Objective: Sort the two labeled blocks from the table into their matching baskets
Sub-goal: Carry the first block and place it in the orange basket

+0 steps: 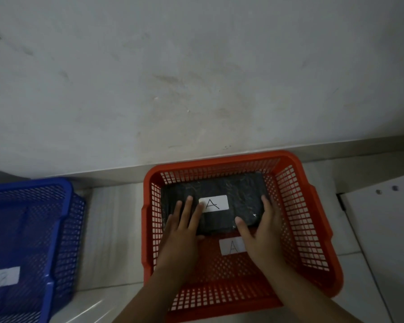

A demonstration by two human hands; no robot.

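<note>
A black block (233, 194) wrapped in plastic, with a white label marked A, lies inside the red basket (313, 220) toward its far side. The basket floor carries its own white A label (231, 247). My left hand (184, 231) lies flat on the block's left part, fingers spread. My right hand (261, 231) grips the block's right end, thumb on top. A blue basket (56, 229) with a white label (3, 277) stands at the left; its letter is unreadable. No second block is in view.
Both baskets stand on a pale tiled floor against a grey-white wall. A white panel (383, 229) with two small holes lies to the right of the red basket. A strip of floor separates the two baskets.
</note>
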